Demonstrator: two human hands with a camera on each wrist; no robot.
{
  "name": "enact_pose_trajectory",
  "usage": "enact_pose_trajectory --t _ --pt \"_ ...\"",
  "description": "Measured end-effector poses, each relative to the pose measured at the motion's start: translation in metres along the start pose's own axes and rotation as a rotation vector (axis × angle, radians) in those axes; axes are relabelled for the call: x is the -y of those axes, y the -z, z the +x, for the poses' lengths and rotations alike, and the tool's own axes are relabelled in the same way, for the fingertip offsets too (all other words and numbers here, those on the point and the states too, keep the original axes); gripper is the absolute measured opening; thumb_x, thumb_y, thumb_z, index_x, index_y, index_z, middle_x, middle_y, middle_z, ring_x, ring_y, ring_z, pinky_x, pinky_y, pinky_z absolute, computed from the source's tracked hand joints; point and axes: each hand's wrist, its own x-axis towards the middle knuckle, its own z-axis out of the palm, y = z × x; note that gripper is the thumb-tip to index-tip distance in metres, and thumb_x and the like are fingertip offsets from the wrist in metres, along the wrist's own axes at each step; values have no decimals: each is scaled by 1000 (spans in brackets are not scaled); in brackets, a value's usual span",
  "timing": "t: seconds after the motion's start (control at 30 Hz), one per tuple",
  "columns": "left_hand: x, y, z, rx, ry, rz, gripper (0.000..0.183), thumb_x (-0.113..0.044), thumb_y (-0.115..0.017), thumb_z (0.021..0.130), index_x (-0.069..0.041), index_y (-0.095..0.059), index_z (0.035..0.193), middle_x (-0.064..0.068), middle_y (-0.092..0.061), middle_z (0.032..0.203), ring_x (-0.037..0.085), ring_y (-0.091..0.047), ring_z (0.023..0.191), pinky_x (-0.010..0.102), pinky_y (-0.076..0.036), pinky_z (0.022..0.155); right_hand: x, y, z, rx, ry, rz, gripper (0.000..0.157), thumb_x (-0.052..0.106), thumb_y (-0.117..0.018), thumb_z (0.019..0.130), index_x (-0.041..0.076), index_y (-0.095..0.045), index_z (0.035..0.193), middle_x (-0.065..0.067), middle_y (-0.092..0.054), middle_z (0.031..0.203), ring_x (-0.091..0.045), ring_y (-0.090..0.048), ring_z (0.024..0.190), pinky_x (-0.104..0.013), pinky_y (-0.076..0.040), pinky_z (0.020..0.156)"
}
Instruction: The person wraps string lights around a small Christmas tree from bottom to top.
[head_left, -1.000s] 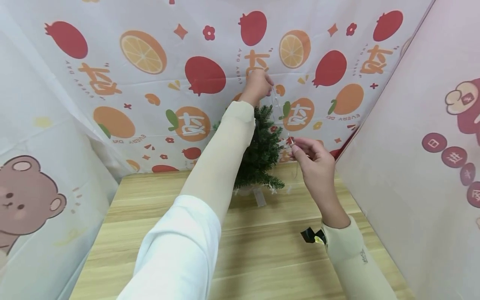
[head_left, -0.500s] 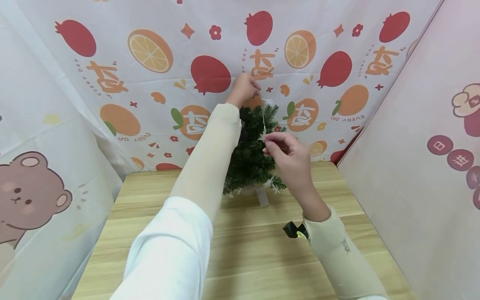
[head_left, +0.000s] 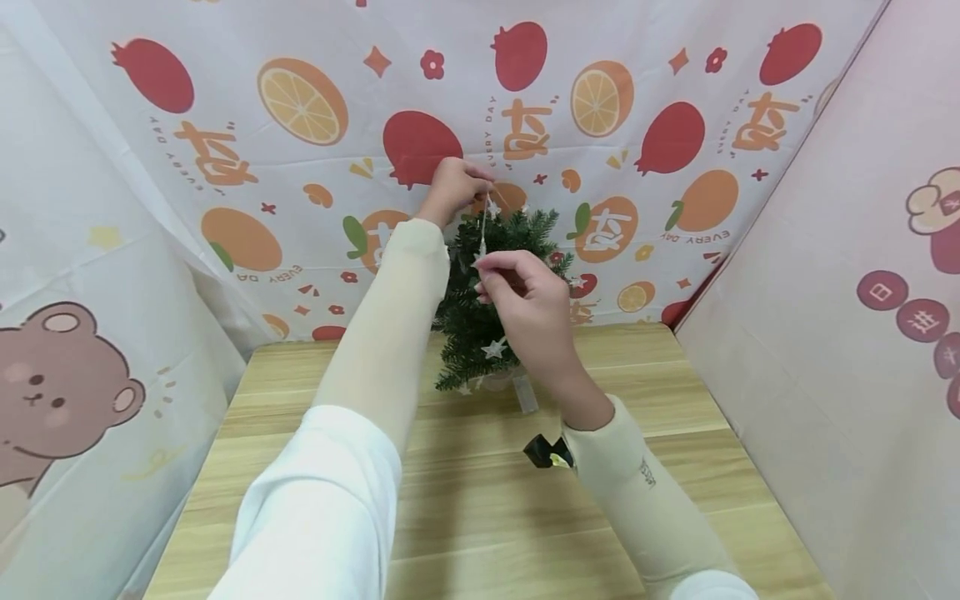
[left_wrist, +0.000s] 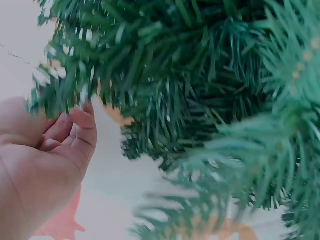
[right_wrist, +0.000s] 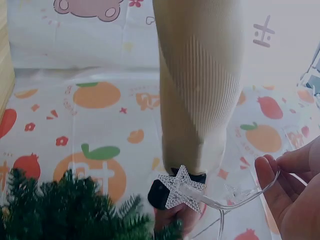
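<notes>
A small green artificial Christmas tree (head_left: 468, 325) stands against the back wall, with clear star ornaments such as a star (head_left: 493, 349) among its branches. My left hand (head_left: 452, 190), beside the treetop, pinches the thin clear wire of a star string light. Its curled fingers are partly covered by branches in the left wrist view. In front of the tree my right hand (head_left: 532, 304) pinches the same wire between thumb and forefinger. A textured star (right_wrist: 181, 191) hangs on that wire between the hands in the right wrist view. The back of the tree is hidden.
The tree stands on a light wooden table (head_left: 450, 500). A white tag (head_left: 525, 394) hangs at its base. A black strap end (head_left: 542, 451) sticks out at my right wrist. Printed cloth walls (head_left: 315, 33) enclose the back and sides.
Both hands have moved left, the left one also slightly down behind the treetop. My right hand has come across the tree's front with the wire, and stars now show on the front branches.
</notes>
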Motion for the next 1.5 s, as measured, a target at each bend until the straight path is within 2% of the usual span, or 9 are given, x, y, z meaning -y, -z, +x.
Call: enact_pose_trajectory --t 0.17,0.33,0.43,0.63,0.93,1.13,1.27,1.4,1.5 --pt "14 12 -5 -26 59 -132 25 -15 -62 101 -6 -73 122 11 -72 117 12 -59 78 35 -53 90 5 -20 10 39 13 21 15 4 -59 101 -2 -71 109 -13 -67 103 -25 -69 85 -30 -59 77" --pt "34 17 -5 -31 93 -131 27 -19 -63 101 -10 -73 124 4 -73 104 8 -51 66 31 -47 76 3 -40 14 72 11 23 14 2 -59 101 -4 -71 106 -15 -68 102 -22 -69 83 -29 -59 76" --pt "45 17 -8 -21 88 -103 29 -22 -63 101 -12 -71 127 3 -71 105 9 -54 72 33 -48 82 1 -50 11 101 0 -8 15 2 -59 101 -4 -71 106 -17 -68 99 -24 -68 83 -27 -57 73" --pt "63 19 -10 14 73 -119 30 -21 -59 103 -10 -69 130 10 -68 128 10 -61 91 37 -51 98 -1 -62 1 169 -18 -65 17 6 -57 102 -2 -72 107 -15 -69 97 -19 -68 83 -23 -54 69" --pt "91 26 -16 36 59 -162 29 -19 -62 101 -5 -71 125 0 -71 104 12 -65 89 24 -52 79 -7 -77 -11 238 -52 -47 17 7 -56 103 0 -72 106 -13 -68 96 -19 -68 82 -22 -55 70" --pt "104 29 -19 39 54 -136 29 -19 -61 102 -6 -71 125 8 -71 117 19 -65 104 24 -52 85 -14 -87 -17 266 -92 -19 17 5 -55 103 0 -72 105 -12 -68 101 -20 -69 82 -20 -57 72" --pt "112 29 -21 32 82 -115 27 -23 -64 101 -11 -73 123 4 -70 116 11 -61 83 29 -49 75 -18 -91 -22 290 -117 -38 17 5 -56 103 1 -72 104 -10 -68 100 -20 -69 81 -19 -56 72" --pt "121 28 -24 53 92 -67 27 -28 -62 102 -18 -73 125 -6 -65 91 7 -41 55 29 -39 57 -18 -90 -29 320 -183 -29 17 6 -56 103 2 -73 104 -11 -68 96 -19 -68 79 -21 -56 69" --pt "129 26 -28 67 91 -64 28 -26 -56 104 -18 -71 127 -8 -58 81 7 -34 49 26 -35 52 -19 -86 -35 339 -250 11 17 6 -57 103 1 -72 105 -12 -69 97 -23 -69 79 -26 -58 69"
